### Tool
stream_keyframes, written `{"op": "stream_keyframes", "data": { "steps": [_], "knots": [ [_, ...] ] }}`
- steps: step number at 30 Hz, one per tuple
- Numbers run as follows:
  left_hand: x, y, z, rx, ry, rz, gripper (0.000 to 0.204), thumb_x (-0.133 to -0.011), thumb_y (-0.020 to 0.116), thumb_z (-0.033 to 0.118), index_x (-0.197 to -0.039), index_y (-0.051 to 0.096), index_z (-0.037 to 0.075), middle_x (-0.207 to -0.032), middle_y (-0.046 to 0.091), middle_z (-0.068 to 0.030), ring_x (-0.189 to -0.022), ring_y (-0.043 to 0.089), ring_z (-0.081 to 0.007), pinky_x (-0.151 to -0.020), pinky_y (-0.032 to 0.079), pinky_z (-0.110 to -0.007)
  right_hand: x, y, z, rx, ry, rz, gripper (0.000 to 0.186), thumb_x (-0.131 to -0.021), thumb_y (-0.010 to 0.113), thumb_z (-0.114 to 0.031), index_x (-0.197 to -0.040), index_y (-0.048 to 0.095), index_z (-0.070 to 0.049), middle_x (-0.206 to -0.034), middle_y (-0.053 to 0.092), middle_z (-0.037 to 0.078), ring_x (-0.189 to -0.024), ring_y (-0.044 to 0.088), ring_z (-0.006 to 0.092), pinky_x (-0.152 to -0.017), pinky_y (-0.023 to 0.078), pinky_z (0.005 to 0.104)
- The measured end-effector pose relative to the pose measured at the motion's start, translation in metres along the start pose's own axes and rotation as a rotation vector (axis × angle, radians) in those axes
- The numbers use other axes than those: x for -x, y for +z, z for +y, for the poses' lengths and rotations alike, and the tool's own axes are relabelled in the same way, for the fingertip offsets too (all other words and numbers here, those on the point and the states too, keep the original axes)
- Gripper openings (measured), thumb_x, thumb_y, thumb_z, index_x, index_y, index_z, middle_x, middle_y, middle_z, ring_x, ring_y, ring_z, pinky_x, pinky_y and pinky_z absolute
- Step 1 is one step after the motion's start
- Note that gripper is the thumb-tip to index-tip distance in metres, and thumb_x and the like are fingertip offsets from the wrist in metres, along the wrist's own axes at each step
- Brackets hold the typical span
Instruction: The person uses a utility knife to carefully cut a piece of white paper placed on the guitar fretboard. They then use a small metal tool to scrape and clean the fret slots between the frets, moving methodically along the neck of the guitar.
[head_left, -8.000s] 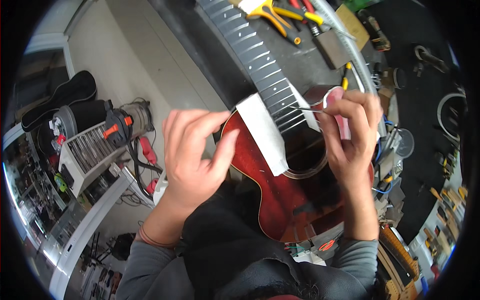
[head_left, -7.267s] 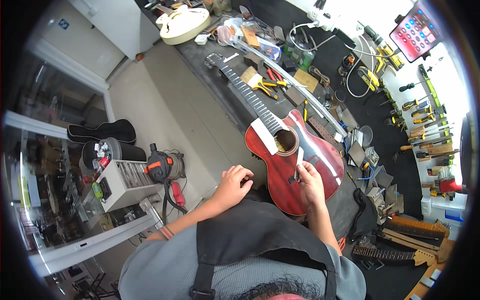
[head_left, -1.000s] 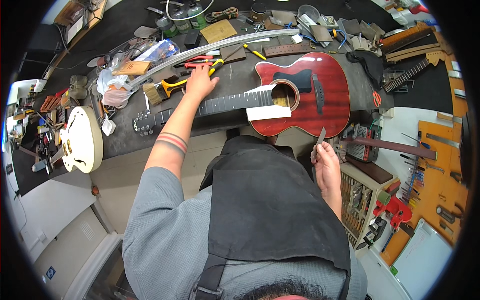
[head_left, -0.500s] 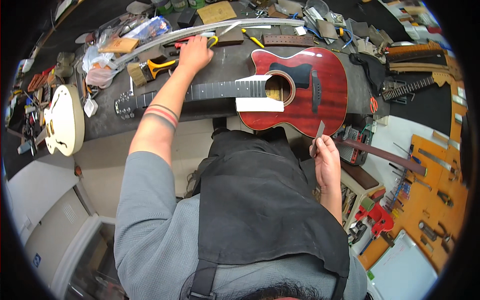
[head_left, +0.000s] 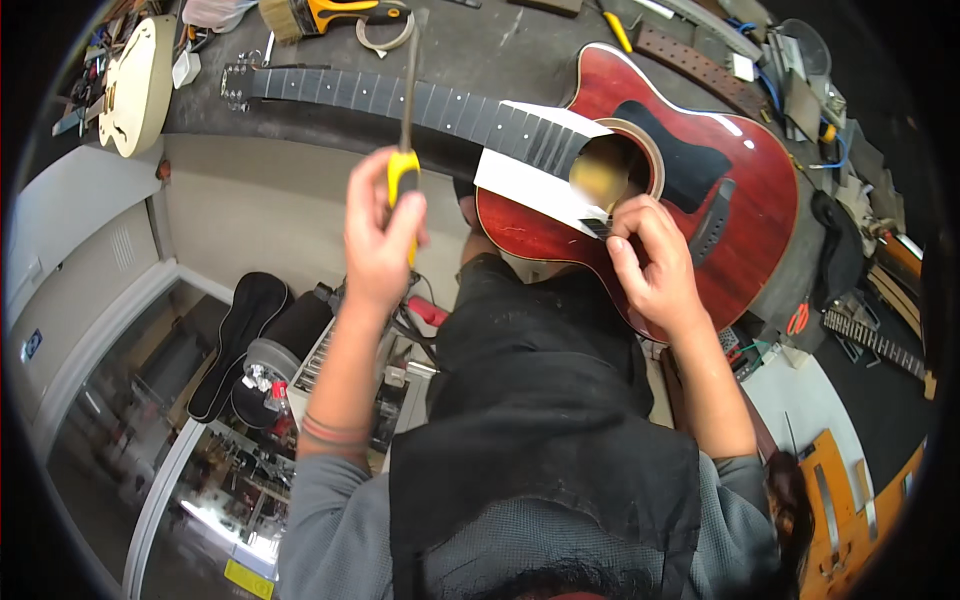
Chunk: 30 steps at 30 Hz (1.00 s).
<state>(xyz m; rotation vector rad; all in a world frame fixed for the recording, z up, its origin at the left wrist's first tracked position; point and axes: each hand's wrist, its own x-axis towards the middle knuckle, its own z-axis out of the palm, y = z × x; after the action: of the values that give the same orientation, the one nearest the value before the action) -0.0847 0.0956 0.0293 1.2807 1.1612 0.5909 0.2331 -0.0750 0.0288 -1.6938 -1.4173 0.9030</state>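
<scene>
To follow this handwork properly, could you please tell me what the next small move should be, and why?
I'd probably bring the yellow-handled tool in the left hand toward the end of the fretboard by the soundhole: its shaft points away from there, while the right hand, apparently pinching a thin dark piece, is beside that hole.
</scene>
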Motion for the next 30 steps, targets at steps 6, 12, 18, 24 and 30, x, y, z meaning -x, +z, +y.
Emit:
{"op": "stream_keyframes", "data": {
  "steps": [6, 12, 18, 24, 30],
  "knots": [
    [0.105, 0.038, -0.061, -0.127, -0.084, 0.03, 0.062, -0.108, 0.079, 0.003, -0.166, 0.057, -0.004, -0.137, 0.073, -0.0146, -0.11, 0.072, -0.0215, -0.106, 0.058, -0.037, -0.027, 0.028, 0.013, 0.051, -0.245, -0.036, 0.021, -0.091, 0.082, -0.004, -0.104, 0.066, -0.007, -0.122, 0.075, 0.014, -0.114, 0.074, 0.0395, -0.101, 0.057, 0.0531],
    [0.118, 0.05, -0.082, -0.361, 0.082, -0.088, 0.064, -0.109, 0.07, -0.006, -0.169, 0.05, -0.005, -0.122, 0.078, -0.0171, -0.105, 0.078, -0.0208, -0.095, 0.063, -0.036, -0.029, 0.046, 0.019, 0.079, -0.306, 0.0, 0.027, -0.086, 0.085, -0.001, -0.106, 0.069, -0.007, -0.141, 0.08, 0.016, -0.138, 0.076, 0.0405, -0.116, 0.057, 0.0577],
    [0.118, 0.05, -0.083, -0.428, 0.148, -0.051, 0.066, -0.107, 0.07, -0.008, -0.17, 0.052, -0.005, -0.125, 0.081, -0.0202, -0.105, 0.077, -0.0201, -0.094, 0.062, -0.035, -0.029, 0.055, 0.02, 0.078, -0.291, 0.006, 0.027, -0.087, 0.085, -0.002, -0.107, 0.069, -0.009, -0.149, 0.08, 0.017, -0.143, 0.075, 0.0404, -0.12, 0.053, 0.0579],
    [0.117, 0.05, -0.087, -0.385, 0.157, -0.04, 0.065, -0.098, 0.085, -0.003, -0.16, 0.065, -0.005, -0.141, 0.08, -0.0268, -0.107, 0.081, -0.0387, -0.097, 0.065, -0.045, -0.032, 0.058, 0.018, 0.087, -0.254, -0.019, 0.025, -0.089, 0.082, -0.003, -0.108, 0.068, -0.011, -0.153, 0.08, 0.015, -0.149, 0.07, 0.0418, -0.118, 0.049, 0.0554],
    [0.105, 0.058, -0.075, -0.5, 0.277, -0.051, 0.067, -0.097, 0.084, -0.005, -0.161, 0.065, -0.005, -0.13, 0.082, -0.026, -0.102, 0.081, -0.0375, -0.091, 0.065, -0.042, -0.036, 0.059, 0.013, 0.138, -0.219, -0.022, 0.024, -0.088, 0.087, -0.007, -0.106, 0.071, -0.011, -0.158, 0.079, 0.008, -0.154, 0.066, 0.0392, -0.116, 0.049, 0.0536]
  ]
}}
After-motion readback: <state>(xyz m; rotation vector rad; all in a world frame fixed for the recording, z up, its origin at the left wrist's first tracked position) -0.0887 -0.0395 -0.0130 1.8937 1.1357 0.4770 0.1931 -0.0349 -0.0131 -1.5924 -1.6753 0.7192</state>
